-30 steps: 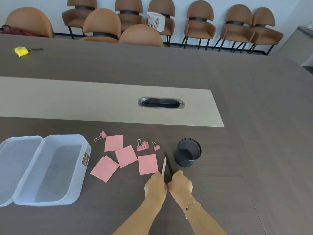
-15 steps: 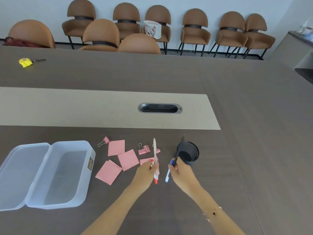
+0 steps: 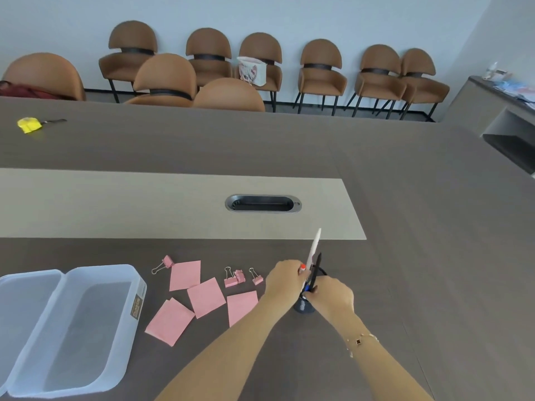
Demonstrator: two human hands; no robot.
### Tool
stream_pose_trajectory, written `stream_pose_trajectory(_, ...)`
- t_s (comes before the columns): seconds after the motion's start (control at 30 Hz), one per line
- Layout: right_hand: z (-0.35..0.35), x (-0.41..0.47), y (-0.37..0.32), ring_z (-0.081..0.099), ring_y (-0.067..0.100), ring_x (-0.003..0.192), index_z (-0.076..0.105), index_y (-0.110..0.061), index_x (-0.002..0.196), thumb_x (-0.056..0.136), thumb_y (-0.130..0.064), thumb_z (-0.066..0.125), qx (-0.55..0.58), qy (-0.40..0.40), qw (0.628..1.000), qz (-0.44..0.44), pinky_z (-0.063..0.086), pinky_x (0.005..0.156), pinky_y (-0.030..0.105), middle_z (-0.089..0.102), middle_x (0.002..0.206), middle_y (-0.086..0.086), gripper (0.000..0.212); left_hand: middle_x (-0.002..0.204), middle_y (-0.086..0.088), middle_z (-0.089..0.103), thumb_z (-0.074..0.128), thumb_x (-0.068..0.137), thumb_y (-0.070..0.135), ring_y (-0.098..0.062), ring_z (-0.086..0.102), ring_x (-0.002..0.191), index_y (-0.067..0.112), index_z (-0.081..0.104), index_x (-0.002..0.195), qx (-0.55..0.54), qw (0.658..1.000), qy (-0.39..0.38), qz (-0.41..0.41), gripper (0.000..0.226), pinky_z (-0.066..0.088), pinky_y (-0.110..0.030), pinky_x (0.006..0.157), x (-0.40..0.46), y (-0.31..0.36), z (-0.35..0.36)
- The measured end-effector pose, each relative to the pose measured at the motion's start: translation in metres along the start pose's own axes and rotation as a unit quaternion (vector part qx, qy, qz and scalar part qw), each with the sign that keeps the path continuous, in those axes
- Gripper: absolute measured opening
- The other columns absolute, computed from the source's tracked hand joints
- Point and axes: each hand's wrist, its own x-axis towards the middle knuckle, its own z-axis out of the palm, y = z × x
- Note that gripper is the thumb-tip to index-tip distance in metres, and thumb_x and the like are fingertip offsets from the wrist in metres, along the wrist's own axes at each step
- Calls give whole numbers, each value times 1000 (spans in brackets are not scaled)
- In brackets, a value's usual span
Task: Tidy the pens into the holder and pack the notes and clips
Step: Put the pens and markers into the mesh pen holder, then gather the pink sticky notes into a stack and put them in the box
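Note:
My left hand (image 3: 285, 280) grips a white pen (image 3: 314, 248) with a red end, held upright over the black mesh holder (image 3: 303, 306). My right hand (image 3: 333, 295) grips a black pen (image 3: 317, 267) with a blue end, also pointing up at the holder. Both hands hide most of the holder. Several pink sticky notes (image 3: 206, 296) lie on the table to the left of my hands. Pink binder clips (image 3: 235, 278) sit just beyond the notes, with one more clip (image 3: 165, 263) further left.
A clear plastic box (image 3: 95, 328) with its lid (image 3: 17, 308) open beside it sits at the near left. A cable slot (image 3: 263, 203) is set in the table's pale strip. A yellow object (image 3: 29, 124) lies far left. Brown chairs (image 3: 321, 70) line the wall.
Both hands lifted the pens off the table and carried them to the right, over the holder. The pens now stand upright at its mouth.

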Motion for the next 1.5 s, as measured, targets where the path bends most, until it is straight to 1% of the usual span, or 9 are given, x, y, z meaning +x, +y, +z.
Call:
stream_pose_trajectory(0.2,10,4,3,59,27,74,67,-19,82,86,-42,46,23,-18,999,-31,41,61,28,61,71,-1,31,52,3,41,52,85,31,-24,49,64,16,50,58,21,998,44,-38,31,23,-22,42,5,-19,15)
stream_pose_trajectory(0.33,11,3,10,58,26,75,65,-18,91,87,-31,46,49,-21,998,-23,43,62,28,70,84,2,24,67,1,53,55,85,31,-24,52,67,14,69,80,51,998,34,-20,23,24,-21,43,5,-14,16)
stream_pose_trajectory(0.5,8,0,18,65,24,83,63,-25,110,89,-19,47,134,-19,991,-18,54,70,34,71,93,-2,27,53,3,41,55,85,19,-30,58,69,12,67,78,153,988,-15,29,16,22,-22,42,5,-11,25)
stream_pose_trajectory(0.6,9,-3,20,66,25,76,61,-26,112,90,-18,44,145,-24,989,-18,59,69,38,68,90,-3,29,75,-8,61,49,89,10,-30,58,72,8,68,93,159,986,-12,38,19,25,-24,43,2,-6,26)
stream_pose_trajectory(0.77,12,-7,17,64,23,63,49,-20,128,94,-18,43,155,-33,987,-20,51,51,24,68,106,0,35,110,-9,69,48,87,8,-31,61,104,17,52,124,58,998,-2,35,38,41,-32,68,-7,-14,16)
stream_pose_trajectory(1.0,5,-21,20,68,28,91,45,-16,133,93,-15,48,169,-14,985,-21,53,84,35,57,131,4,40,124,-2,63,48,89,8,-20,56,115,21,55,127,-7,996,-59,69,41,46,-37,99,-34,-34,-6)
stream_pose_trajectory(1.17,-10,-36,9,57,18,78,54,-19,123,93,-13,46,112,5,993,-48,48,71,28,59,118,6,32,116,7,67,46,90,16,-6,59,72,27,62,118,-51,998,-27,26,33,51,-22,75,-73,-74,-41)
stream_pose_trajectory(1.33,0,-64,-41,64,24,78,63,-15,95,89,-16,52,173,82,979,-73,49,66,30,66,96,4,13,115,1,64,42,93,15,-12,59,76,20,65,113,-33,997,-10,-66,30,45,-12,66,-114,-144,-96)
stream_pose_trajectory(1.5,65,-51,-103,58,27,101,56,0,107,84,-17,59,223,-42,974,-10,41,77,26,60,112,16,28,113,-6,63,44,91,12,-19,60,83,21,63,111,-43,989,4,-144,29,48,-16,60,-125,-197,-126)
